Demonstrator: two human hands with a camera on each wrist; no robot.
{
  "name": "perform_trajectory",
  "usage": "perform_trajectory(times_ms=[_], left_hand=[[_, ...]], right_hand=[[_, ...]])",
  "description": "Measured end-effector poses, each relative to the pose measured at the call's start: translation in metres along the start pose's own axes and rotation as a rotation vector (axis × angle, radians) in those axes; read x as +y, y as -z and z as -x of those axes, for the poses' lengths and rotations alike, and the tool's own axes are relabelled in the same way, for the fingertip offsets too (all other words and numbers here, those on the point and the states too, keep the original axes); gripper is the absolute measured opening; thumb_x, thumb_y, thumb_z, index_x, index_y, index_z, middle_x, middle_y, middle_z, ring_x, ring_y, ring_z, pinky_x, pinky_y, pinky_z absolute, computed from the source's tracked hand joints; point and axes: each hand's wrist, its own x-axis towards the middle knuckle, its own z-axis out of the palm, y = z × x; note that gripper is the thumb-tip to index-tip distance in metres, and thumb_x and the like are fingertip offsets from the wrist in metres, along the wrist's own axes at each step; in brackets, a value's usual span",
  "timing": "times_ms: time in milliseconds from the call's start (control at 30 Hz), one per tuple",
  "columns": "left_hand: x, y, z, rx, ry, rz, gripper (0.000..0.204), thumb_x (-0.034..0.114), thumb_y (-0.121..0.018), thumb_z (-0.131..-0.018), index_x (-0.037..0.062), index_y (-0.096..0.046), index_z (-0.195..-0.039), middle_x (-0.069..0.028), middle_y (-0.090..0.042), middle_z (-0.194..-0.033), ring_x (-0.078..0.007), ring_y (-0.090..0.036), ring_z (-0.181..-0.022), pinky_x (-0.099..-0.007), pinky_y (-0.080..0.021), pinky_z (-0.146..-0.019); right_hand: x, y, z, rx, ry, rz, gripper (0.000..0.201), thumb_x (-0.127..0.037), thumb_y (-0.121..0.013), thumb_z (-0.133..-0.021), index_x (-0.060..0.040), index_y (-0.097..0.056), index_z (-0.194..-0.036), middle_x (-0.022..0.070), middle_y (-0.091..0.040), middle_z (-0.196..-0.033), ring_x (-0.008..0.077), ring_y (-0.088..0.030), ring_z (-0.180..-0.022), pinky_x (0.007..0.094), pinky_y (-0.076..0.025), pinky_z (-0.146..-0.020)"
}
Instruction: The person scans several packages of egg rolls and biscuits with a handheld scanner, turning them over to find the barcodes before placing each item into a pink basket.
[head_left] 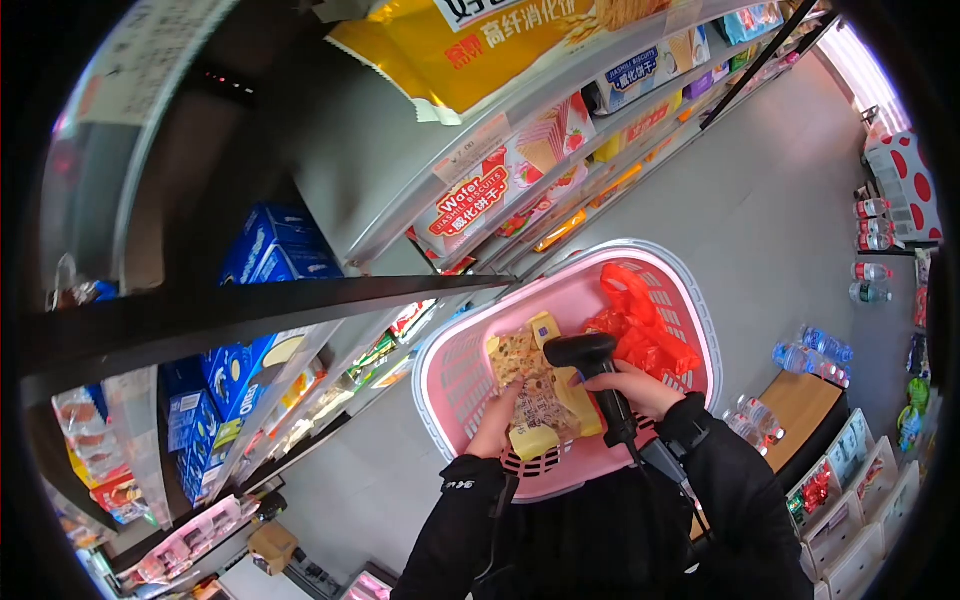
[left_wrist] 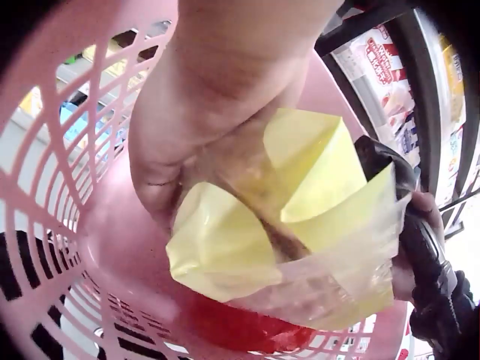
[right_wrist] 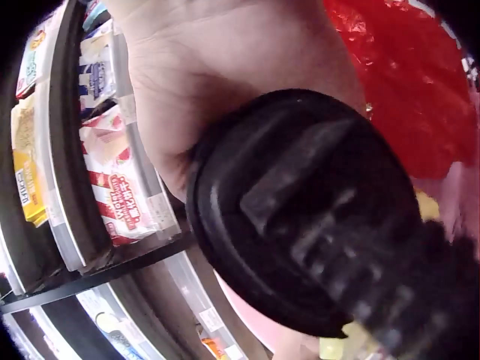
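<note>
Evidently, the left hand (head_left: 493, 422) curls its fingers around a yellow-and-clear plastic food packet (head_left: 540, 395) above the pink plastic basket (head_left: 500, 312), lower centre of the head view; the right hand (head_left: 648, 390) grips a black handheld scanner (head_left: 612, 405), its head facing frame-left. The packet, long axis sloping down rightward, appears light, slippery, crushable; side edges suit holding.

On the head view's clock face, a gold biscuit packet (head_left: 520, 60) is lying at twelve on a grey shelf (head_left: 340, 140), and a wafer packet (head_left: 500, 195) is sitting on the tier beneath. Blue boxes (head_left: 285, 250) are standing near ten, beyond a black bar (head_left: 300, 297); Oreo boxes (head_left: 238, 380) are filling eight. Red-labelled bottles (head_left: 873, 228) are standing near half past two, and blue-labelled bottles (head_left: 828, 344) are clustering just past three beside a wood-topped desk (head_left: 805, 410). White bins (head_left: 862, 545) are sitting at four.
</note>
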Motion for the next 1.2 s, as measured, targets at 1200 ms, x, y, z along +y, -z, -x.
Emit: perform_trajectory(times_ms=[1200], left_hand=[[0.016,-0.053,0.205,-0.326,-0.482,0.321,0.064,0.056,-0.023,-0.087,0.0094,-0.027,-0.131,-0.0104,-0.042,-0.125,-0.0252,-0.045,-0.112,-0.0395,-0.039,-0.092]], right_hand=[[-0.041,-0.1,0.195,-0.339,0.42,0.195,0.054,0.002,-0.058,-0.069,0.0003,-0.041,-0.12,0.0125,-0.053,-0.111,0.0222,-0.051,-0.103,0.0357,-0.041,-0.089]])
